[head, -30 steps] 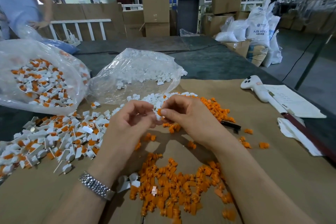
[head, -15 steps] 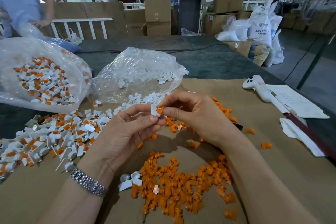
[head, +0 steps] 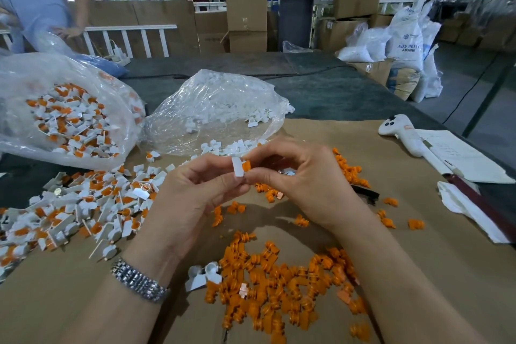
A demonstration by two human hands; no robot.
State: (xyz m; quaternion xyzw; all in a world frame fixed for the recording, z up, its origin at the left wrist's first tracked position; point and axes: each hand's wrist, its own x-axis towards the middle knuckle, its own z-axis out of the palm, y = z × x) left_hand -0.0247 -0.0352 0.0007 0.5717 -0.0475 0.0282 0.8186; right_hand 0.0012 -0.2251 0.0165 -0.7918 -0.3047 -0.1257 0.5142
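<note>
Warehouse, cardboard-covered table, white clip, orange plug pinched

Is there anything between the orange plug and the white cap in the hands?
Nothing visible does. The orange plug, pinched by the right hand, touches the white cap, pinched by the left hand. No finger lies between them.

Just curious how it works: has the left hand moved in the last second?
Yes: the left hand, pinching the white piece, rolled palm-up, staying in front of the clear bag.
</note>
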